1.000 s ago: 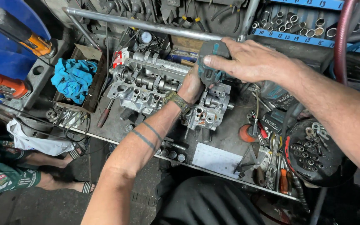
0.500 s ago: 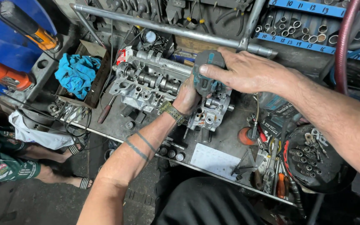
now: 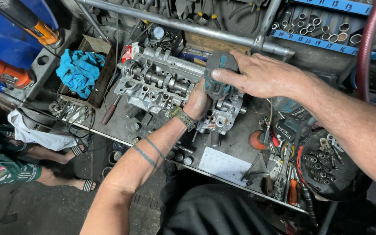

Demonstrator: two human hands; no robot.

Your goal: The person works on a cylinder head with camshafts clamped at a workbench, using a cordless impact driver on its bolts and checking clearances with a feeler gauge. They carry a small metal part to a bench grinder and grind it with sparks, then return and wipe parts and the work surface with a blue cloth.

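Right hand: fingers curled tight around the top of a dark teal power tool, held upright over the engine head. Left hand: fingers hidden below the tool, so whether they grip or only steady it cannot be told. Engine head: grey metal casting, flat on the workbench. Blue rag: in a box left of the engine head. White paper: just in front of it. Handling note: the tool likely works best kept square to the casting, pressed straight down.
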